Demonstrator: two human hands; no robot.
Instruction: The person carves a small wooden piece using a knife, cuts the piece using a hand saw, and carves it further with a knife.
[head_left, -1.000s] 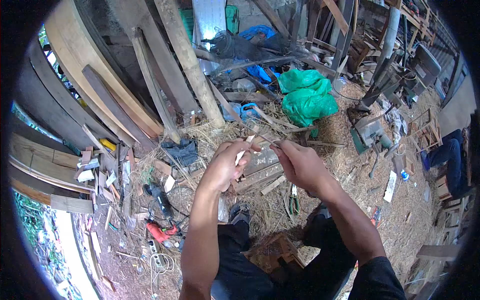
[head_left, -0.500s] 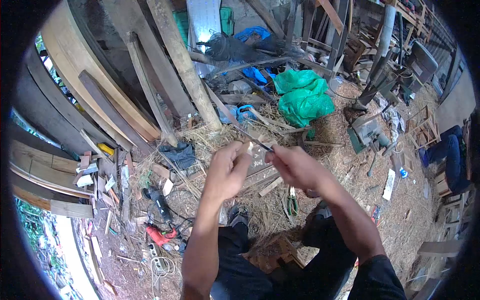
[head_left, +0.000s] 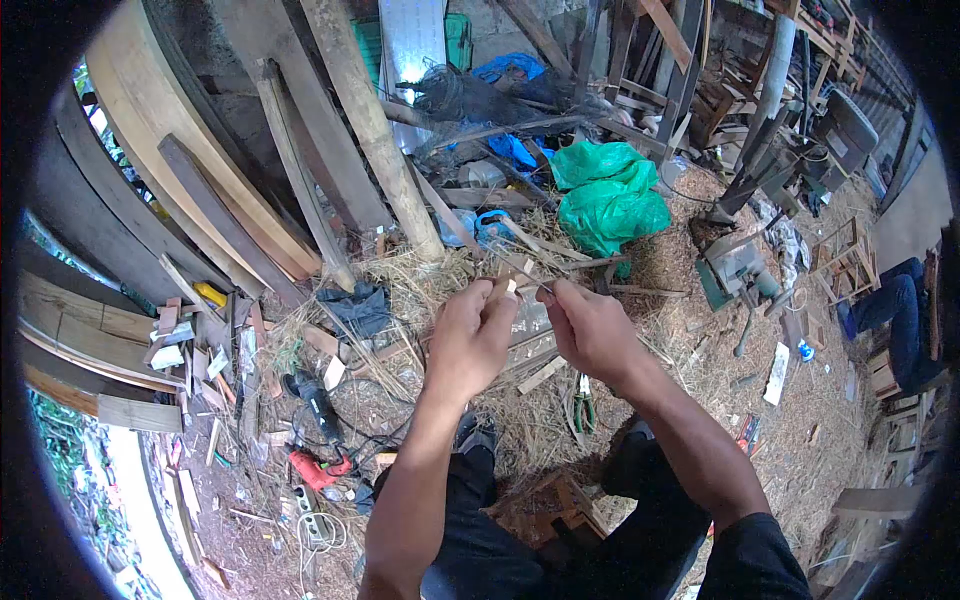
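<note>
As before, hands [head_left: 530,325] closer, w/ stick [head_left: 508,283].

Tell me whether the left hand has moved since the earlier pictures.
Yes. The left hand has moved rightward and slightly up, away from the red drill on the ground, closing toward the right hand.

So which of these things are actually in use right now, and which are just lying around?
In use:
left hand gripping a small pale wood piece
right hand holding a thin dark blade-like tool against it

Lying about:
green-handled pliers
red power drill
black power tool
power strip
green plastic bag
leaning planks
</note>
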